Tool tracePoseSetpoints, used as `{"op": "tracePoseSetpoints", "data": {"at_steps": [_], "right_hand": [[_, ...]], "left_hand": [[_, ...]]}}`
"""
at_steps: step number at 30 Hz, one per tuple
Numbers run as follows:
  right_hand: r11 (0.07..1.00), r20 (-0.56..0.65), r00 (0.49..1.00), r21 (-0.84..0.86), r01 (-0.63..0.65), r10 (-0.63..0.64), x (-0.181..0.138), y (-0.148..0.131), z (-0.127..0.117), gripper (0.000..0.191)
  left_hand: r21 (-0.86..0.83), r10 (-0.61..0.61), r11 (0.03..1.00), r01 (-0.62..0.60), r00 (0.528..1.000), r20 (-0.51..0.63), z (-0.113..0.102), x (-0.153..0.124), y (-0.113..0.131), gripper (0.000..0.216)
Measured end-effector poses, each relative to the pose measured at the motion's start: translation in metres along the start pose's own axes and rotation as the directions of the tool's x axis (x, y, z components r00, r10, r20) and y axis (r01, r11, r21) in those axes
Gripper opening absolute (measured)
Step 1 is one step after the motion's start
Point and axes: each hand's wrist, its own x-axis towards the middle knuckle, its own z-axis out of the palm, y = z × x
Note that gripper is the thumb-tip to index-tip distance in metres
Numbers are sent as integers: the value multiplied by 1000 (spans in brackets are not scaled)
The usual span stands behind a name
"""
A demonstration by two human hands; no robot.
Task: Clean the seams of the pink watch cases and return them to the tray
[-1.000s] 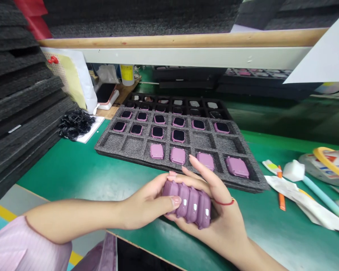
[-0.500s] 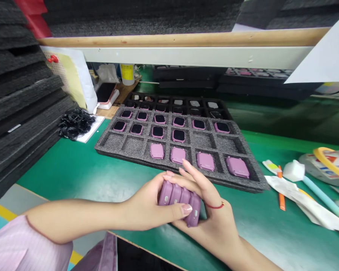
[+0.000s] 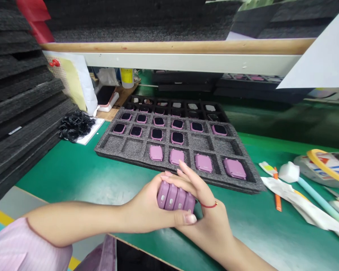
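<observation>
A row of several purple smartwatch cases [image 3: 171, 196] stands pressed together between my two hands, with small side buttons facing up. My left hand [image 3: 151, 209] grips the row from the left, its thumb lying along the near lower side. From the right, my right hand [image 3: 210, 216] closes round the same row, index finger stretched forward and a red cord on one finger. My fingers hide the row's far side. Just beyond sits a grey foam tray [image 3: 135, 146] of smartwatch cases; in its front row, purple backs such as this watch case [image 3: 203, 163] face up.
Foam trays [image 3: 22, 98] are stacked at left beside a heap of black straps [image 3: 77, 125]. A shelf edge [image 3: 172, 62] crosses above the bench. At right lie a blue-handled brush [image 3: 319, 195], a crumpled white wipe [image 3: 288, 194] and an orange stick [image 3: 277, 194].
My left thumb has slid down along the near side of the row, and the cases now sit more evenly in line. The camera view has shifted slightly.
</observation>
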Motion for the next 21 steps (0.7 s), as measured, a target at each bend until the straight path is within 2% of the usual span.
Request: {"op": "tracePoseSetpoints", "data": {"at_steps": [4, 9, 14, 17, 19, 21], "right_hand": [[995, 17, 997, 71, -70, 69, 4, -3, -4, 77], [994, 35, 998, 91, -61, 58, 4, 3, -5, 78], [995, 80, 994, 63, -82, 76, 4, 4, 0, 93], [998, 113, 992, -32, -57, 61, 3, -4, -9, 102], [995, 125, 992, -104, -2, 15, 2, -8, -24, 95], [963, 82, 994, -265, -48, 72, 0, -8, -47, 68]], "left_hand": [[-56, -74, 996, 75, 997, 28, 0, -1, 3, 71], [9, -61, 998, 61, 998, -22, 0, 0, 5, 69], [88, -56, 994, 61, 997, -57, -4, 4, 2, 65], [92, -40, 995, 46, 997, -71, -8, 5, -3, 71], [85, -53, 995, 61, 995, -89, -11, 5, -6, 76], [96, -117, 988, 124, 991, -68, -13, 4, -8, 85]]}}
